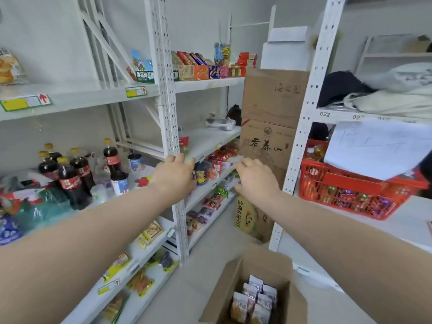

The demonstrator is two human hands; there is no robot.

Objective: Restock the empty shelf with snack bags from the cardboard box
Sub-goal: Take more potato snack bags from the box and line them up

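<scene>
An open cardboard box [225, 286] stands on the floor at the bottom, with several pale snack bags [256, 298] upright inside. The mostly bare white shelf [208, 140] lies ahead at mid height, right of a perforated post. My left hand [175, 175] reaches to that shelf's front edge beside the post, fingers spread and nothing in it. My right hand [256, 177] is stretched toward the shelf's right end, fingers pinched on a small pale snack bag [232, 159], which is blurred.
A white device [221, 123] and a red-green packet [184, 143] sit on the bare shelf. Stacked brown cartons [273, 108] stand right of it. A red basket [350, 185] rests on the right rack. Cola bottles [70, 176] crowd the left shelf; snacks fill the lower shelves.
</scene>
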